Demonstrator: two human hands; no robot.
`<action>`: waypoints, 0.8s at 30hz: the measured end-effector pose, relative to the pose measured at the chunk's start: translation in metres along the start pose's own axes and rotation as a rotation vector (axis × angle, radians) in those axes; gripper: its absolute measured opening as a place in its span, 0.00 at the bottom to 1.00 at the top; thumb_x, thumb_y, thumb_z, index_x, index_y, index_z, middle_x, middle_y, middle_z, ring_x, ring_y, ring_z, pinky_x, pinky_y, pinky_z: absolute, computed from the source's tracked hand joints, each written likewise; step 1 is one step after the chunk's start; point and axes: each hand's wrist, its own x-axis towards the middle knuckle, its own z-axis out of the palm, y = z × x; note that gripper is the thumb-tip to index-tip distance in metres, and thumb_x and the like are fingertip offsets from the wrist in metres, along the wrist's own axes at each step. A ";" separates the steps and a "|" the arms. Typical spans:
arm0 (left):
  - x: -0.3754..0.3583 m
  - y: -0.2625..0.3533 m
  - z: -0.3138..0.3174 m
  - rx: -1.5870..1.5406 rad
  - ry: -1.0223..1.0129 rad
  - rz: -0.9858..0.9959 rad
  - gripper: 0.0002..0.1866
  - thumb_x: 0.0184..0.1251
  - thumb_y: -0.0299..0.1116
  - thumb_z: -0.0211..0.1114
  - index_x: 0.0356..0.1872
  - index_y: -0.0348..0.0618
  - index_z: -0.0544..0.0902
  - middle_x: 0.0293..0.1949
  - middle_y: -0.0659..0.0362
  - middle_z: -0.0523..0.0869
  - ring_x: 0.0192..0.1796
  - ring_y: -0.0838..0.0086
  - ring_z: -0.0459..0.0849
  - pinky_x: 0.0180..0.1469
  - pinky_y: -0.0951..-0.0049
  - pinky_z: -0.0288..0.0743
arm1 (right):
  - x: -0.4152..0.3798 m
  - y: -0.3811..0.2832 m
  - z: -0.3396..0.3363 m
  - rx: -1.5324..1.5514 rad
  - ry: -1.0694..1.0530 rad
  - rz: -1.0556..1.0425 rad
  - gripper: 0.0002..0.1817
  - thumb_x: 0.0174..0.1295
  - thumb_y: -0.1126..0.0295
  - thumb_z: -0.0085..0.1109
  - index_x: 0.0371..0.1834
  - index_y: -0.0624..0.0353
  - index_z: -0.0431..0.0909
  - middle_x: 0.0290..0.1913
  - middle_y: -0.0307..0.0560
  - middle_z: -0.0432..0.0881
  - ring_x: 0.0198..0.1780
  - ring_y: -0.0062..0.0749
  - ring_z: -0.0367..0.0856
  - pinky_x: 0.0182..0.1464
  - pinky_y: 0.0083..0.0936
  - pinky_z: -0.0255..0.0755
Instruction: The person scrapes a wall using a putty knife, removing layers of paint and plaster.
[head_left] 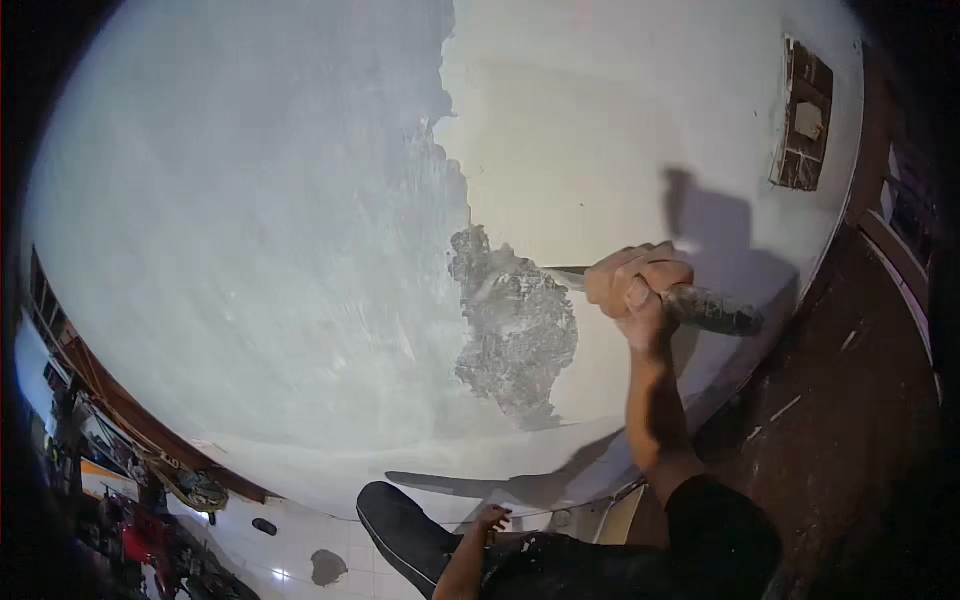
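My right hand (640,285) is closed around the dark, worn handle (715,309) of a scraper. Its thin blade (567,271) points left, against or very close to the wall (560,150), by the upper right edge of a rough dark-grey patch (515,335). Left of the patch the wall has a pale bluish-white surface (270,220); to the right it is cream, with a ragged border between. Low in the view, my left hand (492,519) hovers near my dark-trousered leg (410,535), fingers loosely bent and apart, holding nothing I can see.
A framed opening (803,115) is set in the wall at upper right. Brown floor (810,420) with pale scraps lies at right. White tiles (300,540) run along the bottom, bearing a dark round patch (328,568) and a small black object (264,526). Clutter, including something red (143,537), stands lower left.
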 end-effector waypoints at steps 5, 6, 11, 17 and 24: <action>-0.016 0.010 -0.031 -1.207 0.321 0.136 0.15 0.62 0.43 0.51 0.41 0.42 0.74 0.32 0.57 0.79 0.34 0.63 0.78 0.37 0.61 0.75 | 0.011 -0.026 -0.021 0.713 0.082 -0.296 0.23 0.63 0.66 0.53 0.09 0.52 0.61 0.13 0.37 0.68 0.15 0.20 0.65 0.18 0.16 0.62; -0.024 0.007 -0.042 -1.343 0.360 0.235 0.11 0.61 0.40 0.51 0.35 0.44 0.74 0.29 0.58 0.76 0.32 0.65 0.76 0.35 0.64 0.73 | 0.013 -0.030 -0.025 0.824 0.033 -0.440 0.23 0.64 0.67 0.52 0.09 0.52 0.63 0.16 0.35 0.71 0.19 0.17 0.70 0.22 0.13 0.66; -0.065 0.019 -0.069 -1.828 0.434 0.272 0.10 0.58 0.39 0.53 0.23 0.46 0.71 0.21 0.57 0.73 0.27 0.66 0.72 0.32 0.64 0.69 | 0.000 0.012 0.008 0.830 0.234 -0.048 0.22 0.64 0.60 0.50 0.12 0.51 0.60 0.10 0.36 0.61 0.12 0.23 0.60 0.16 0.25 0.55; -0.092 0.033 -0.068 -1.745 0.451 0.310 0.09 0.56 0.39 0.56 0.27 0.45 0.70 0.25 0.59 0.72 0.30 0.67 0.72 0.32 0.65 0.69 | 0.010 -0.021 -0.029 0.870 -0.022 -0.218 0.20 0.65 0.60 0.50 0.15 0.54 0.64 0.13 0.35 0.61 0.16 0.25 0.62 0.21 0.26 0.60; -0.053 0.001 -0.058 -1.319 0.428 0.351 0.12 0.61 0.40 0.54 0.36 0.42 0.70 0.31 0.55 0.73 0.30 0.64 0.73 0.33 0.63 0.71 | -0.011 0.020 0.023 0.883 -0.010 0.104 0.24 0.67 0.57 0.49 0.15 0.54 0.59 0.12 0.35 0.59 0.15 0.25 0.60 0.22 0.25 0.60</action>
